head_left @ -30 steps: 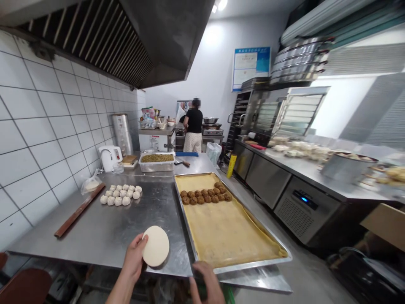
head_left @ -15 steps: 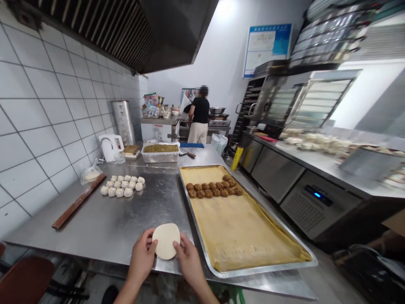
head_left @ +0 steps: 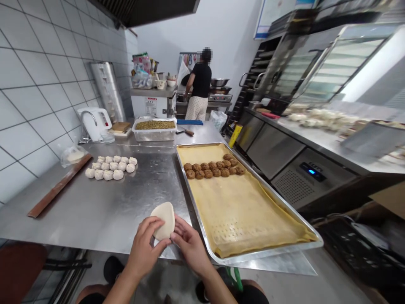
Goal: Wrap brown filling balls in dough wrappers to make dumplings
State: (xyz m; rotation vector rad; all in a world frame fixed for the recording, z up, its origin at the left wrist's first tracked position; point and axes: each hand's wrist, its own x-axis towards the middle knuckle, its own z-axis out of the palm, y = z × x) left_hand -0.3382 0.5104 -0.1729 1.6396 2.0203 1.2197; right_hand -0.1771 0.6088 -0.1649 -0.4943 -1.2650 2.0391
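Observation:
A flat, pale dough wrapper is held up over the near edge of the steel table. My left hand grips its left and lower side, with fingers laid over the face of it. On the other side my right hand pinches the lower right edge between thumb and fingers. Several white dough balls sit in rows on the table to the left. To the right, a large metal tray lined with yellowish cloth carries rows of brown filling balls across its far half.
A long brown wooden strip lies at the left. Farther back stand a white kettle and a plastic tub of greenish-brown filling, with a wooden-handled scraper beside it. A person in a black top works at the back counter.
The wrapper has turned and tilted, no longer round toward me. My left hand's fingers have come over its face. The camera view has dipped downward.

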